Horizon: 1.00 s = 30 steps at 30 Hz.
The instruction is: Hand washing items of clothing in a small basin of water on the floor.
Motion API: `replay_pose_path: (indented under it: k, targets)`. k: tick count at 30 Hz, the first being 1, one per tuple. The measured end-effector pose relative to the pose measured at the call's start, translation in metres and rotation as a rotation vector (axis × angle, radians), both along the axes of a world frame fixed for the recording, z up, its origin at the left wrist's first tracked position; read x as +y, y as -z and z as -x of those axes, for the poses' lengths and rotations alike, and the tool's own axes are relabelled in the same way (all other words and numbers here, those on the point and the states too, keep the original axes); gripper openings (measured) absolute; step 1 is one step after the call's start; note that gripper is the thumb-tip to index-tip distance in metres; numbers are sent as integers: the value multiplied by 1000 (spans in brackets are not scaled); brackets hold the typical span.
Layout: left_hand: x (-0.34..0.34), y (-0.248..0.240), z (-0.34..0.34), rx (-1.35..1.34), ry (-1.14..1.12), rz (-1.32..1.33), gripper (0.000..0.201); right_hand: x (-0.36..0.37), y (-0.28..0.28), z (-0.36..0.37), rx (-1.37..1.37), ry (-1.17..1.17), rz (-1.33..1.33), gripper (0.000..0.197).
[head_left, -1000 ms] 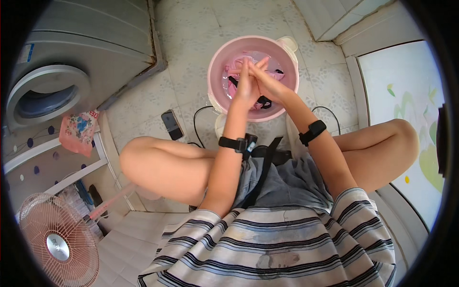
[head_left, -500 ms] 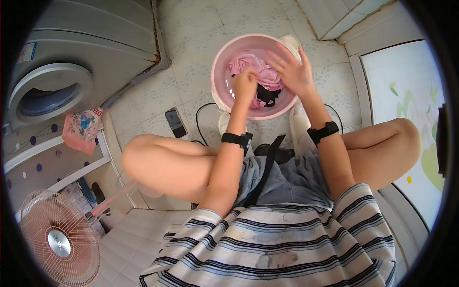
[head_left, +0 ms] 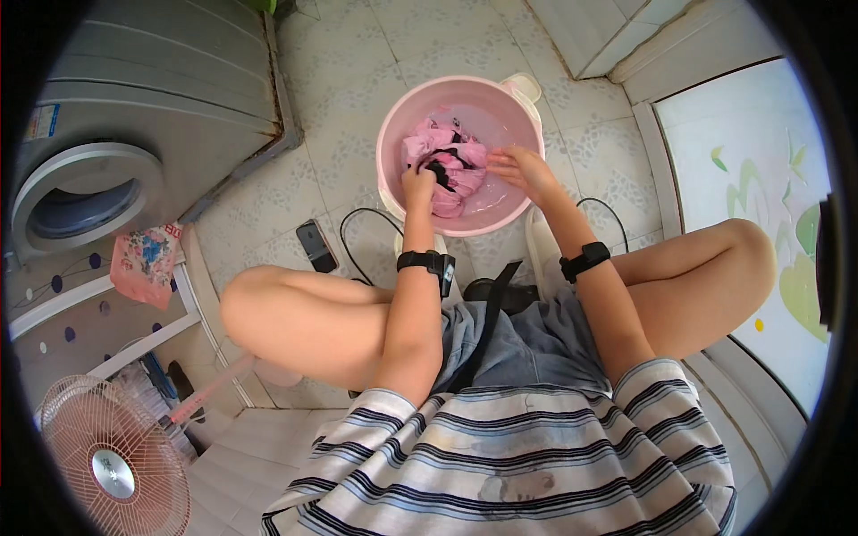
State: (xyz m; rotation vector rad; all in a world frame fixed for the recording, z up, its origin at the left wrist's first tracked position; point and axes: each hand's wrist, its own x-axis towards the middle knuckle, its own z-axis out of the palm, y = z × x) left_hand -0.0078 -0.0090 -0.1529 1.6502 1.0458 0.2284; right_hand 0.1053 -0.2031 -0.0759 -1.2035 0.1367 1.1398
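A pink plastic basin (head_left: 390, 125) on the tiled floor holds water and a wet pink-and-black garment (head_left: 466, 179), bunched toward the left side. My left hand (head_left: 418, 186) is closed on the garment's near left edge. Over the right part of the basin, my right hand (head_left: 525, 171) has its fingers stretched out, with the fingertips close to the garment's right edge. Whether they touch the cloth, I cannot tell. Black bands circle both my wrists.
A phone (head_left: 315, 246) lies on the floor left of the basin, beside a black cable (head_left: 347, 234). A front-loading washing machine (head_left: 89, 192) stands at the left, with a pink fan (head_left: 114, 464) nearer me. A white panel (head_left: 715, 152) with painted leaves is at the right.
My right hand has come down from its raised, spread pose to beside the garment. The garment sits further left in the basin and shows more black. The whole view has shifted slightly.
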Motion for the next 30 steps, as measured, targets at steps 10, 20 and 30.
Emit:
replay_pose_path:
  k: [10, 20, 30]
  targets:
    - [-8, -97, -23, -551, -367, 1157, 36, 23, 45, 25, 479, 170, 138, 70]
    - [-15, -124, -31, -467, -305, 1227, 42, 31, 85, 19, 592, 402, -136, 38]
    - [-21, -74, -25, -244, -197, 1072, 47, 19, 46, 7, 420, 248, -772, 34]
